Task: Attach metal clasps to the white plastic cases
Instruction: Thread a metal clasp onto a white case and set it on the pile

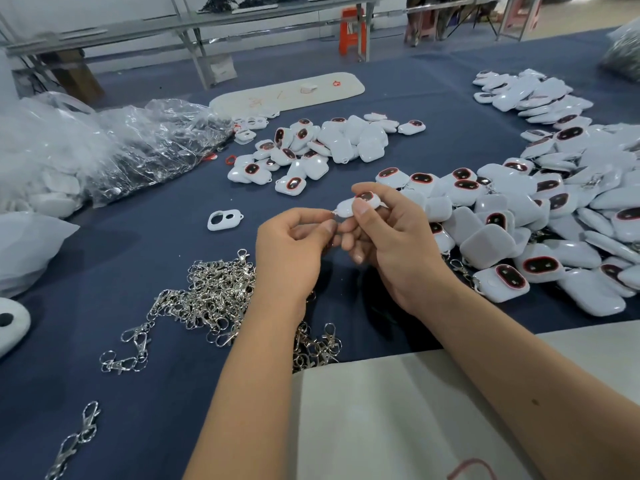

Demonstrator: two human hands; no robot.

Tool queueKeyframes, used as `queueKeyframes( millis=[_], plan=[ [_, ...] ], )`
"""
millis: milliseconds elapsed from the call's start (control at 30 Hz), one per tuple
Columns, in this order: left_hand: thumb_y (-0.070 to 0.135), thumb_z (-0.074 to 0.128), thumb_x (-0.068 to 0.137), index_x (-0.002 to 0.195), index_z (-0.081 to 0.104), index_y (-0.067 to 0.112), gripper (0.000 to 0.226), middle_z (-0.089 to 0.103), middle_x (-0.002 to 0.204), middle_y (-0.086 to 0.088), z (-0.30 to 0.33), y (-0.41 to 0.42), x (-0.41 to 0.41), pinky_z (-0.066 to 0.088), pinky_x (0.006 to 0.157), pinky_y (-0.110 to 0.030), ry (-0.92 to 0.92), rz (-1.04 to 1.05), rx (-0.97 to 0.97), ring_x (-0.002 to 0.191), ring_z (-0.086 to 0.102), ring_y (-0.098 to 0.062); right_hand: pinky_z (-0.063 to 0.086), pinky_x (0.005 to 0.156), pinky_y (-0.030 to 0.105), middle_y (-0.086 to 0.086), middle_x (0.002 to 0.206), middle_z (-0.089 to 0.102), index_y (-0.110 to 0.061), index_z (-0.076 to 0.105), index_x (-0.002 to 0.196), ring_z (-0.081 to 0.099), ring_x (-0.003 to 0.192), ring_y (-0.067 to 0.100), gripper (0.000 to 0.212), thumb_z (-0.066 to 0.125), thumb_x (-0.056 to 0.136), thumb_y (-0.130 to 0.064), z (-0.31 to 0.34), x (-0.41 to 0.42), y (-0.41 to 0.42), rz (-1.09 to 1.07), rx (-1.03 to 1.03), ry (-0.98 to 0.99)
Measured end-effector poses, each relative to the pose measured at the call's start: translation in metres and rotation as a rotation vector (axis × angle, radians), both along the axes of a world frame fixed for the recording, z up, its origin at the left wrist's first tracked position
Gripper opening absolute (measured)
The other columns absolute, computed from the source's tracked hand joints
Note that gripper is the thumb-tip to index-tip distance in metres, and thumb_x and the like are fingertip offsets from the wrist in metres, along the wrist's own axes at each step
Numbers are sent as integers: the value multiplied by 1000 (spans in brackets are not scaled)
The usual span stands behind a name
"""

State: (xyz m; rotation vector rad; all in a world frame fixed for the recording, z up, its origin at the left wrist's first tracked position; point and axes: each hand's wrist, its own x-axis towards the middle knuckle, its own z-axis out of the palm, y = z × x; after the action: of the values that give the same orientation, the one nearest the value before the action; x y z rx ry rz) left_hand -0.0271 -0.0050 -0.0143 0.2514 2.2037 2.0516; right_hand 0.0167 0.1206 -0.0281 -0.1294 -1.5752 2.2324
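My right hand (388, 237) grips a white plastic case (349, 206) with a dark red-rimmed oval window, thumb on top. My left hand (294, 244) has its fingers curled against the case's left tip and pinches something small there; the clasp itself is hidden by the fingers. A heap of silver metal clasps (214, 296) lies on the blue cloth just left of my left wrist. Single clasps lie further out (131, 344) and near the bottom left (76, 438).
Piles of white cases sit ahead (311, 150) and along the right side (540, 220). An empty white frame (224, 220) lies left of my hands. Crumpled clear plastic bags (104, 150) fill the left. A white tray (287, 91) lies far back. A pale cloth (398, 410) covers my lap.
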Motion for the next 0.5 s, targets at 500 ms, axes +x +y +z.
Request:
queueKeyframes(
  millis=[500],
  plan=[
    [10, 69, 92, 82, 73, 15, 12, 73, 78, -4, 1, -1, -4, 58, 75, -33, 287, 109, -107, 78, 70, -22, 48, 48, 22, 11, 77, 70, -1, 56, 128, 62, 58, 17, 23, 55, 106, -9, -1, -2, 1, 91, -93, -14]
  ],
)
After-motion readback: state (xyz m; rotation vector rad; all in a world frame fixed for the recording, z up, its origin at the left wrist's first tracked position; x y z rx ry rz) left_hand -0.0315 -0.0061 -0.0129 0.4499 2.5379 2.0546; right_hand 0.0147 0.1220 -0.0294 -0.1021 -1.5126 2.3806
